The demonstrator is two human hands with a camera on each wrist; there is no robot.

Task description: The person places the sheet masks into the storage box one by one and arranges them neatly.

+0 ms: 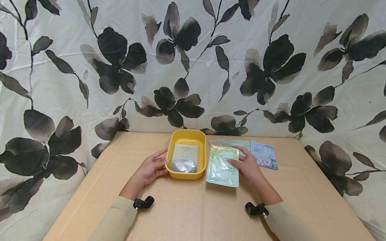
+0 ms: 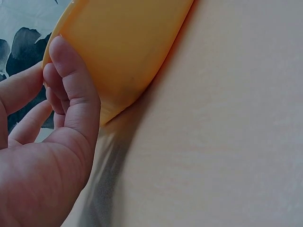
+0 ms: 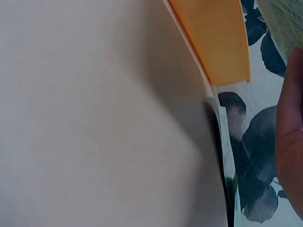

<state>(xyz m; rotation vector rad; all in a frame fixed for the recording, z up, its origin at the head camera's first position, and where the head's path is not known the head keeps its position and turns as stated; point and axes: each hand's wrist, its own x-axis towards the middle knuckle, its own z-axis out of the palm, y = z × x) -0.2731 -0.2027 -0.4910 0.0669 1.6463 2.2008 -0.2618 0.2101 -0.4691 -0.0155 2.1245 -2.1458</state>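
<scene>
And the right hand [image 1: 248, 165] is pinching a pale green packet [image 1: 222, 169], just right of the yellow tray [image 1: 187, 176]! The left hand [image 1: 149, 170] is gripping that tray's left rim; a silver packet [image 1: 184, 160] is lying inside.

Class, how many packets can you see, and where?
5: silver packet in the yellow tray, green packet in the right hand; grey packet, teal packet and blue packet on the table beyond. Others may be hidden.

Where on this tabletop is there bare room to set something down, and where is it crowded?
Bare tabletop lies left of the left hand, between the sleeves in front of the yellow tray, and right of the blue packet. Crowded: from tray to blue packet, where the right hand holds a green packet.
</scene>
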